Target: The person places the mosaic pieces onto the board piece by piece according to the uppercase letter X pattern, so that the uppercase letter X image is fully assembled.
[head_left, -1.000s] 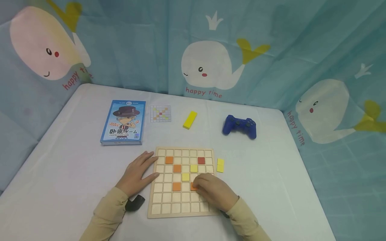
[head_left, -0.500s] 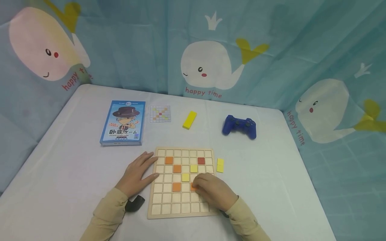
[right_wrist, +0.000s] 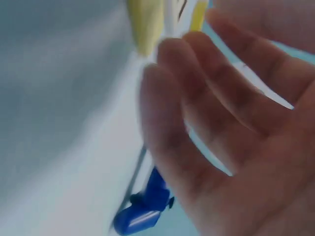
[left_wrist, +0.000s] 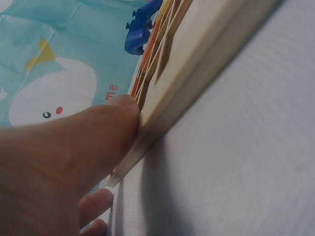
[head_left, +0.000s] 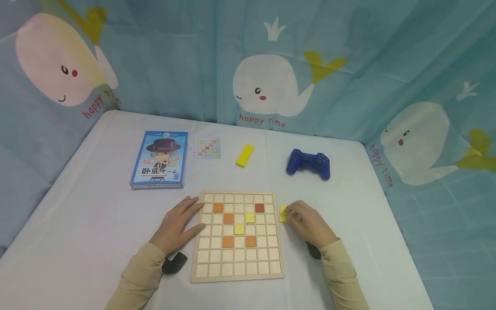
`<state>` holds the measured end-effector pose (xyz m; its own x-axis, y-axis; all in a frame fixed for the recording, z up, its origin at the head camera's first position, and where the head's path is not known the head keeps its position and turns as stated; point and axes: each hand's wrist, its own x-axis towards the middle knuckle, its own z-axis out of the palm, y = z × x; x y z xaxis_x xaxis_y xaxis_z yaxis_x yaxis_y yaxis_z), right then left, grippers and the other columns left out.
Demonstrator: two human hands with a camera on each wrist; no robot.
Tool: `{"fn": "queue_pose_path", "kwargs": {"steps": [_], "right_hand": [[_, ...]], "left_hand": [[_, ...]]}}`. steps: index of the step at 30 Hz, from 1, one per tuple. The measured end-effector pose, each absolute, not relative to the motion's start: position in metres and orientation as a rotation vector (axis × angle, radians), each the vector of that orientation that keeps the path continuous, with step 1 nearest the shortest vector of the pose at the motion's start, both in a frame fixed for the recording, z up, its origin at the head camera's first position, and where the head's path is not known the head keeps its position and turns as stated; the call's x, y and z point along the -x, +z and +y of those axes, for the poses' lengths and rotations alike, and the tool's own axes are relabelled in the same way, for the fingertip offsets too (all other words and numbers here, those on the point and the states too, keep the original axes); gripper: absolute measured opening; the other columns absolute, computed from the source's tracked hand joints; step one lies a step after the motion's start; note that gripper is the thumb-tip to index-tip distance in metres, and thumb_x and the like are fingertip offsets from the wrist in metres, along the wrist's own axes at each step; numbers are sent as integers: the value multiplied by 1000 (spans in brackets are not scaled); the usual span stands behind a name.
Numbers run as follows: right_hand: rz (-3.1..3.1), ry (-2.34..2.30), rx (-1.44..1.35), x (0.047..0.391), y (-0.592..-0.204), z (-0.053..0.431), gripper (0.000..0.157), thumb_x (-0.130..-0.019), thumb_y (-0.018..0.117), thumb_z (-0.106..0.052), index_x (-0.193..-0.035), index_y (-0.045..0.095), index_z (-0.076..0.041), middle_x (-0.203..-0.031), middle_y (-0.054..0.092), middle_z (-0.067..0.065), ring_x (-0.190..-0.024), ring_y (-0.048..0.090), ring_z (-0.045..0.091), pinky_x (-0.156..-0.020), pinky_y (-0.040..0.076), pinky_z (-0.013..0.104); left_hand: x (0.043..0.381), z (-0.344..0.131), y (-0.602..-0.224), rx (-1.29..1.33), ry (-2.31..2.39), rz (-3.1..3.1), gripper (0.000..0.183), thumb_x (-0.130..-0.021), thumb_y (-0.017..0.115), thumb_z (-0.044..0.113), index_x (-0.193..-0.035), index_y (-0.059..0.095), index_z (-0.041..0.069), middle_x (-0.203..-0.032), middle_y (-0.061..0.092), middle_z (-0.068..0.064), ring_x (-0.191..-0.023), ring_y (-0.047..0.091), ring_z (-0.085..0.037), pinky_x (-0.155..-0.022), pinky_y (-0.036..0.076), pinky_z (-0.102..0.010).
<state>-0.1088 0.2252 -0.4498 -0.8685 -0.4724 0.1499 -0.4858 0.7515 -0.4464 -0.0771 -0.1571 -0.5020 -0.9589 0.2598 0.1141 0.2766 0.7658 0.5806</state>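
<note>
A wooden grid board lies flat on the table, with orange, yellow and red square tiles in some of its cells. My left hand rests at the board's left edge, fingers spread; the left wrist view shows its thumb against the rim. Just right of the board lie yellow tiles, partly covered by my right hand. In the right wrist view its fingers are loosely bent, and a blurred yellow tile shows beyond their tips. I see nothing pinched in them.
Behind the board stand a blue game box, a printed pattern card, a yellow block and a blue game controller. A whale-printed curtain hangs around the table's far and side edges.
My right hand has left the orange tile in the board's lower right part and moved right to the yellow tiles. That orange tile now lies uncovered in its cell. My left hand stays put.
</note>
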Motion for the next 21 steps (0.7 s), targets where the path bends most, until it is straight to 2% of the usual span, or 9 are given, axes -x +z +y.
{"fn": "queue_pose_path", "kwargs": {"steps": [8,14,21], "right_hand": [[-3046,703,-802,112,-456,229,21,-82,75,-9,-101,66,-7,-98,62,0,-94,62,15,-85,54,34],[-3056,645,-771,112,-459,226,26,-82,75,-7,-106,64,-6,-101,60,1,-91,60,13,-82,54,31],[-3103,658,-720,112,-460,225,25,-83,74,-8,-105,62,-6,-101,59,0,-90,59,13,-80,55,30]], "left_hand": [[77,-156,-504,447,-972,-2913,60,-87,67,36,-139,49,11,-148,40,-12,-141,28,-36,-109,27,-62],[75,-155,-503,439,-967,-2921,61,-87,67,37,-139,49,12,-148,40,-12,-141,28,-36,-110,27,-62],[77,-157,-502,455,-955,-2911,60,-87,68,35,-139,49,11,-148,40,-13,-140,28,-37,-109,27,-61]]}}
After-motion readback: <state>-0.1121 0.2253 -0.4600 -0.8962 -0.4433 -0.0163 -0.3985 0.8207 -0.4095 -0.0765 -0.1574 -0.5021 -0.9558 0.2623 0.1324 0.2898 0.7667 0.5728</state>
